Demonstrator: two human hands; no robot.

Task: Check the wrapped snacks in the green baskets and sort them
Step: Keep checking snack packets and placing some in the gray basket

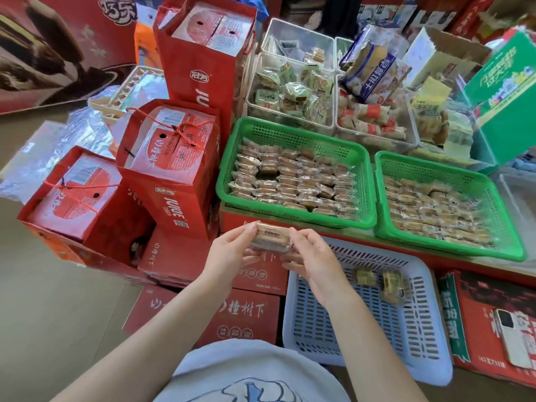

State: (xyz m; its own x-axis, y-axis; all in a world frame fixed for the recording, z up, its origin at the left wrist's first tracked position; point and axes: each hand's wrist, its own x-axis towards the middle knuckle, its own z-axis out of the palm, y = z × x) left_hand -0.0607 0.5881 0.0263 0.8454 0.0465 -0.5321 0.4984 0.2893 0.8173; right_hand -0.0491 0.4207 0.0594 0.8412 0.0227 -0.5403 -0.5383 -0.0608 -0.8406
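Both hands pinch snack (271, 237) (ends).

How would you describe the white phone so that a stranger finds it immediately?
Start at the pale blue basket below the two green baskets. To its right lies a red printed box; the white phone rests on it. It is the only thing there that is not packaging.

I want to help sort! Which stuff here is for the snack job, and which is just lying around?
For the job:
left green basket
right green basket
wrapped snack held by left hand and right hand
pale blue basket with two snacks

Just lying around:
red gift bags
phone
clear bins
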